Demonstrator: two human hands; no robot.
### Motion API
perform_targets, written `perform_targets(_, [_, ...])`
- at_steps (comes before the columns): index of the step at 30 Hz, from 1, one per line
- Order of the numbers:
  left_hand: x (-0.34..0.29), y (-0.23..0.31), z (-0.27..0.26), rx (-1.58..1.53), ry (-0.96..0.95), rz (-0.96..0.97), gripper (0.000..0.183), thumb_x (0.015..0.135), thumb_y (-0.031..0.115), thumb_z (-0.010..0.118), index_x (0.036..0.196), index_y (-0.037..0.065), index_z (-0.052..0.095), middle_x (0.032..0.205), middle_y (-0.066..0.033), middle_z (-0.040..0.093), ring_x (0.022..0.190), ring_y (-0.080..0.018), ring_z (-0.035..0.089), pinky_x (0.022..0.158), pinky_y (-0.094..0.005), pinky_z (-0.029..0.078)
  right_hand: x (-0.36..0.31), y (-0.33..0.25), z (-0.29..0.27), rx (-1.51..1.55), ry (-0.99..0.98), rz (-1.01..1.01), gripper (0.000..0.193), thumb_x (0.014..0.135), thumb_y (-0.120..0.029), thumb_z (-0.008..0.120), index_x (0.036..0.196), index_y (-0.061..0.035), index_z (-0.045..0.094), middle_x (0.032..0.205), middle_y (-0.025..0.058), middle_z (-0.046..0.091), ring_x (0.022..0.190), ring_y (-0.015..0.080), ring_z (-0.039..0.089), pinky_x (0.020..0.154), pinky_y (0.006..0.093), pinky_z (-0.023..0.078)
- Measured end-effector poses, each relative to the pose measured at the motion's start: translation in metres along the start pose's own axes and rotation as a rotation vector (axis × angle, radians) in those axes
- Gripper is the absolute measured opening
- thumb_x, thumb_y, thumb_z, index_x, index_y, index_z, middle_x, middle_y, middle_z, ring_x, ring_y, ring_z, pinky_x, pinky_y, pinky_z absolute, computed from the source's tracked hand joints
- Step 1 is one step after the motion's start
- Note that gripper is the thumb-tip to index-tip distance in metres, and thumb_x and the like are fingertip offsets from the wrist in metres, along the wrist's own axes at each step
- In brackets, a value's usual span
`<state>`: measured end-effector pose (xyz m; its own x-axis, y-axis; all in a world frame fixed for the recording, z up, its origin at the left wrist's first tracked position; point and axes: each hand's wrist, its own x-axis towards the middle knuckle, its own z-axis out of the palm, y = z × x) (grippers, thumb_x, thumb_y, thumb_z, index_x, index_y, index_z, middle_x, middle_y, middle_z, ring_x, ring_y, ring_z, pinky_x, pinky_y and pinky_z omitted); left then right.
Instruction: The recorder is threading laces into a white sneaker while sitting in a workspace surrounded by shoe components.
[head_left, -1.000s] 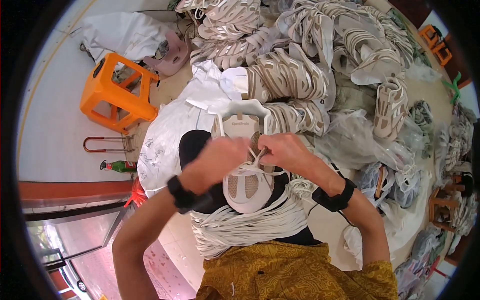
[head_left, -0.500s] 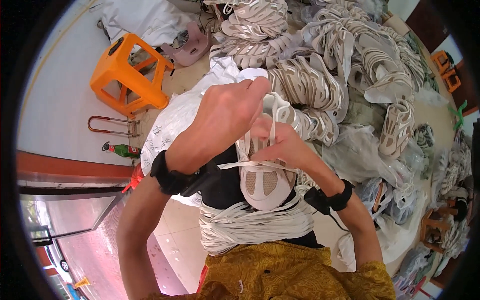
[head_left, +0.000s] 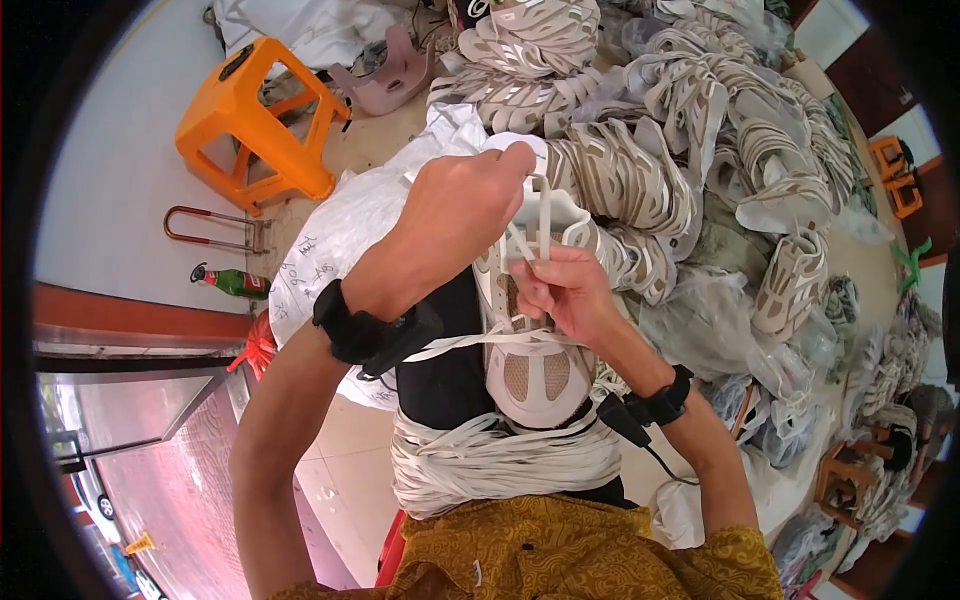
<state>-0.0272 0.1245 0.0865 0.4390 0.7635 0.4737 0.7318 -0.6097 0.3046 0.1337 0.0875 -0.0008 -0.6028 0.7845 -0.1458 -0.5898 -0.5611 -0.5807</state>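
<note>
A beige and white shoe upper (head_left: 541, 381) with mesh panels rests on my lap, toe towards me. A flat white shoelace (head_left: 545, 222) loops above its tongue area. My left hand (head_left: 470, 205) is closed on the lace at the top of the loop. Thumb and fingers of my right hand (head_left: 571, 288) pinch the lace lower down, close over the upper's eyelets. Another stretch of lace runs sideways across the upper, just behind the toe. Across my thighs lies a thick bundle of white laces (head_left: 500, 462). Both wrists wear black bands.
Stacks of similar shoe uppers (head_left: 630, 180) cover the floor ahead and to the right, among clear plastic bags (head_left: 735, 320). An orange stool (head_left: 255, 125), a green bottle (head_left: 238, 282) and a white sack (head_left: 318, 255) are at the left.
My right hand has turned and drawn the lace, its fingers now more visible above the upper. My left hand stays raised, holding the loop. The view has shifted slightly.
</note>
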Motion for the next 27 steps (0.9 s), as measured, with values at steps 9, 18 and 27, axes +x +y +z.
perform_targets(9, [-0.007, -0.001, -0.007, -0.169, -0.014, -0.235, 0.01, 0.078, 0.008, 0.052, 0.088, 0.005, 0.054, 0.057, -0.011, 0.052, 0.049, -0.0204, 0.052, 0.046, -0.0302, 0.041, -0.016, -0.026, 0.009, -0.829, 0.226, -0.618, 0.023, 0.071, -0.003, 0.061, 0.093, 0.0026, 0.06, 0.067, 0.0007, 0.053, 0.059, 0.0081, 0.051, 0.054, 0.0206, 0.04])
perform_targets(18, [0.003, 0.018, -0.022, -0.242, -0.16, -0.418, 0.012, 0.078, 0.008, 0.052, 0.086, 0.0, 0.054, 0.06, -0.0153, 0.052, 0.053, -0.0224, 0.055, 0.051, -0.0308, 0.043, -0.026, -0.005, 0.029, -1.293, -0.027, -0.378, 0.01, 0.069, -0.011, 0.06, 0.063, -0.0029, 0.058, 0.058, 0.0074, 0.05, 0.052, 0.0214, 0.051, 0.047, 0.0296, 0.04])
perform_targets(27, [-0.197, -0.287, -0.102, 0.481, 0.005, -0.648, 0.016, 0.077, 0.014, 0.048, 0.071, 0.0, 0.052, 0.053, -0.0112, 0.047, 0.043, -0.023, 0.051, 0.04, -0.0345, 0.041, -0.12, -0.251, -0.209, -0.348, 0.756, -0.597, 0.017, 0.081, -0.017, 0.055, 0.088, -0.0018, 0.058, 0.057, -0.005, 0.037, 0.042, 0.0043, 0.027, 0.036, 0.0188, 0.019])
